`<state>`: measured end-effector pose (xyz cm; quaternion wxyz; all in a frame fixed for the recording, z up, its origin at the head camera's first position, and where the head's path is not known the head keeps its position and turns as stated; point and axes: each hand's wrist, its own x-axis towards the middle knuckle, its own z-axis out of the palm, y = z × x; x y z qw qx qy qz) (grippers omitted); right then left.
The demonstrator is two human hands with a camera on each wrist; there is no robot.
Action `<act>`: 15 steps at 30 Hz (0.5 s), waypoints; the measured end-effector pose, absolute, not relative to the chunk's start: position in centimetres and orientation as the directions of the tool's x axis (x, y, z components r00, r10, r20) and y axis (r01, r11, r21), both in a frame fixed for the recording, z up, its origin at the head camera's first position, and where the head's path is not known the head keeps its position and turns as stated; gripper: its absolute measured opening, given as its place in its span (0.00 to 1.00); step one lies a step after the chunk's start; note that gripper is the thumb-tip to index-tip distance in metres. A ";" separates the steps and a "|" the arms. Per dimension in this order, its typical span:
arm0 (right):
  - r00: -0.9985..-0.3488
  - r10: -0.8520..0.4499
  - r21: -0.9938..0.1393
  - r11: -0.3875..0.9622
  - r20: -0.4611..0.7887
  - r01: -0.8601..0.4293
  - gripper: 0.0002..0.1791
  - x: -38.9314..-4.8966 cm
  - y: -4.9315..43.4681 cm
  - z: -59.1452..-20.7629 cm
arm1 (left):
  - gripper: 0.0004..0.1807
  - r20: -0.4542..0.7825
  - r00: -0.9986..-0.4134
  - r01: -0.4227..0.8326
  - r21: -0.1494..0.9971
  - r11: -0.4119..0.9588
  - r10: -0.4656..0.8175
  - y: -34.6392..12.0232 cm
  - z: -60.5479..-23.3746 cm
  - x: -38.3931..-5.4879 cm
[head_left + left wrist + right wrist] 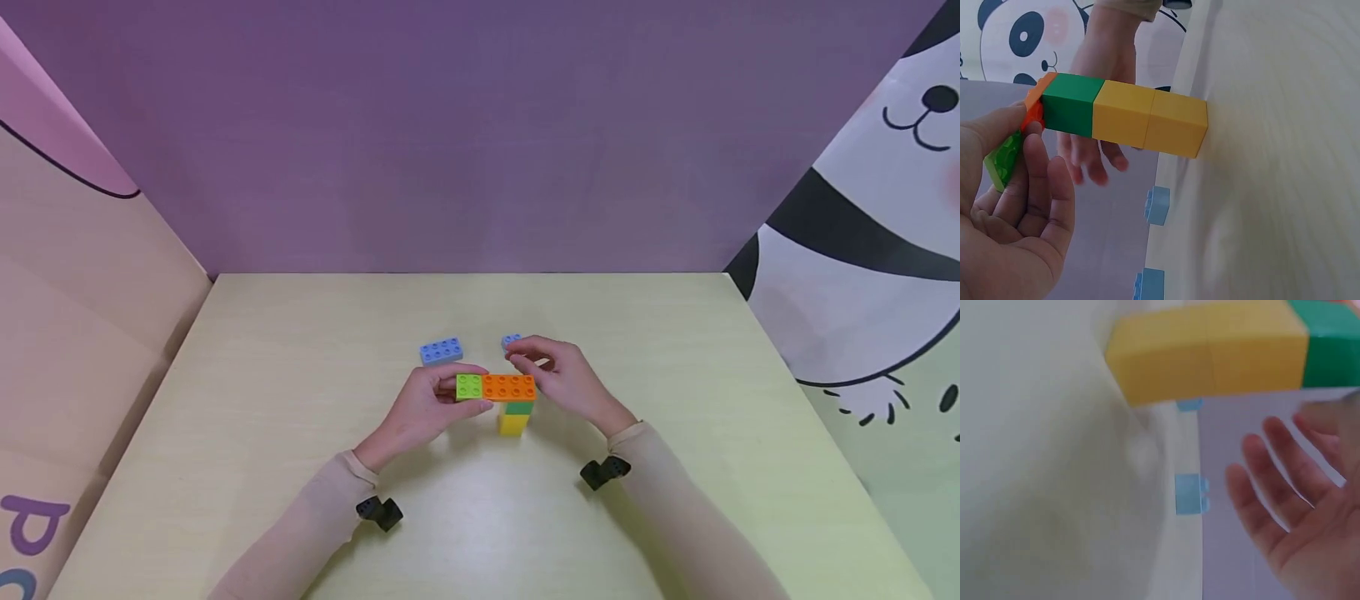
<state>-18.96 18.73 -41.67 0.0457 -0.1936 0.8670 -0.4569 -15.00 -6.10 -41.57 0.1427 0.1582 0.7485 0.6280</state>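
Note:
In the head view my left hand (420, 408) pinches a lime green brick (469, 386) from the left, thumb in front and fingers behind. Against the lime brick lies a longer orange brick (510, 387), topping a column. Below it come a green brick (1072, 105) and two yellow bricks (1150, 119), the lowest standing on the table. My right hand (566, 379) hovers right of and behind the column, holding nothing, its fingers loosely bent and spread in the right wrist view. Near its fingertips in the head view is a partly hidden blue brick (512, 340).
Another blue brick (442, 351) lies behind my left hand on the pale tabletop (315, 333). A purple panel (480, 150) rises at the table's back edge. Printed side panels stand left and right, the right one showing a panda (847, 250).

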 end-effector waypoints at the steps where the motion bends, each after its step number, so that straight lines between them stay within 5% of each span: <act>1: -0.913 -0.401 -0.799 0.524 0.074 -0.295 0.17 -19.5 18.6 -41.6 | 0.20 -0.016 -0.908 0.056 0.985 0.160 0.418 -6.1 -41.6 -15.0; 15: -0.824 -0.558 -0.682 0.641 -0.100 -0.351 0.22 -24.6 15.7 -43.0 | 0.21 -0.017 -0.912 0.055 0.985 0.163 0.410 -6.2 -41.6 -15.0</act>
